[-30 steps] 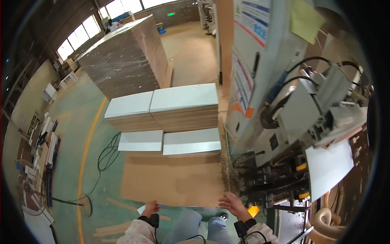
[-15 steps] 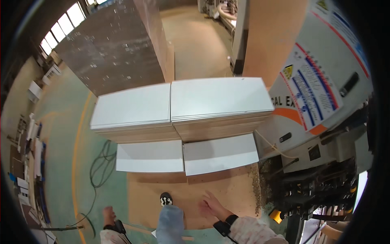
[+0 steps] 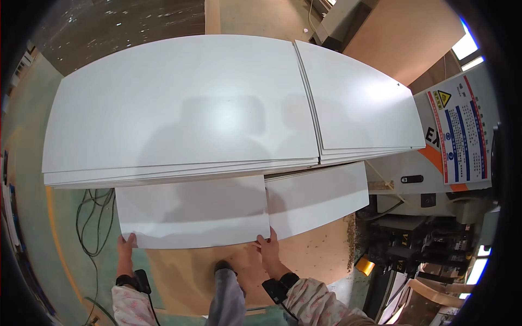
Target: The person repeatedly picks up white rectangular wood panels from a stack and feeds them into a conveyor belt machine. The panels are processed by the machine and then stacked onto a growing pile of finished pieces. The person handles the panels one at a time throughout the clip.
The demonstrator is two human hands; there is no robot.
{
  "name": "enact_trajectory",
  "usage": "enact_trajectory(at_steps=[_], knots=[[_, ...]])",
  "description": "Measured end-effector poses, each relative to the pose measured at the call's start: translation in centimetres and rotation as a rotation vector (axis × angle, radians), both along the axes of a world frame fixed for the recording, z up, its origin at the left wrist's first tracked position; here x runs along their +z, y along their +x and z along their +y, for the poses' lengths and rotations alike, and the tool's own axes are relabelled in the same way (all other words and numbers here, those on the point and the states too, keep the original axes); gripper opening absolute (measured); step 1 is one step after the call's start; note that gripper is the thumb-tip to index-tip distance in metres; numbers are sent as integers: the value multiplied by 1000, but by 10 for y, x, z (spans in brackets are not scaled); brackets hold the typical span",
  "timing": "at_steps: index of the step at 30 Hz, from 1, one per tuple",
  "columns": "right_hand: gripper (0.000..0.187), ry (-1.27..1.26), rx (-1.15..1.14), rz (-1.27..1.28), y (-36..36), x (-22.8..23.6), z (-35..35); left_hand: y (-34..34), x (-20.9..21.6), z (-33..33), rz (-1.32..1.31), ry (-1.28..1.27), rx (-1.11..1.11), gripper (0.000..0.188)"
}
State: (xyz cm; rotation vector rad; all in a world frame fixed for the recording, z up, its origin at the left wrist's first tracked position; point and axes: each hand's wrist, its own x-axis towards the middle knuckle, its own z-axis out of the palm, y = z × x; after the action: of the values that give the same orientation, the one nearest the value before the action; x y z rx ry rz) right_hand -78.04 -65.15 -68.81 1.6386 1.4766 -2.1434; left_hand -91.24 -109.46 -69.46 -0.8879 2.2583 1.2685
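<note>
A white rectangular panel lies in the lower left row, in front of the taller stack. My left hand grips its near left corner, thumb on the top face and the other fingers mostly out of sight beneath. At the near right corner my right hand is closed on the same panel's edge, close to the seam with the neighbouring white panel. Whether further panels lie under the gripped one is hidden.
Behind rise two taller stacks of white panels, left and right. A brown board lies under my foot. To the right stands a grey machine with warning labels. A black cable coils on the green floor at the left.
Both hands have gone from hanging free near my body to the near corners of the lower left panel and closed on it. My view has moved closer to the stacks.
</note>
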Motion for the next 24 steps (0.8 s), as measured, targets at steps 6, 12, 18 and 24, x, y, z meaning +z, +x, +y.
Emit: enact_trajectory(at_steps=[6,12,18,24], knots=[[56,-82,-60,-20,-4,24,-5,6,7,-10,-27,59,132,45],[44,97,32,-115,-18,51,5,3,42,-4,-101,-139,179,48],[58,-297,-69,136,-2,52,51,48,133,1,-132,225,42,50],[38,-467,-132,330,74,179,102,164,250,43,-288,-130,-192,54]])
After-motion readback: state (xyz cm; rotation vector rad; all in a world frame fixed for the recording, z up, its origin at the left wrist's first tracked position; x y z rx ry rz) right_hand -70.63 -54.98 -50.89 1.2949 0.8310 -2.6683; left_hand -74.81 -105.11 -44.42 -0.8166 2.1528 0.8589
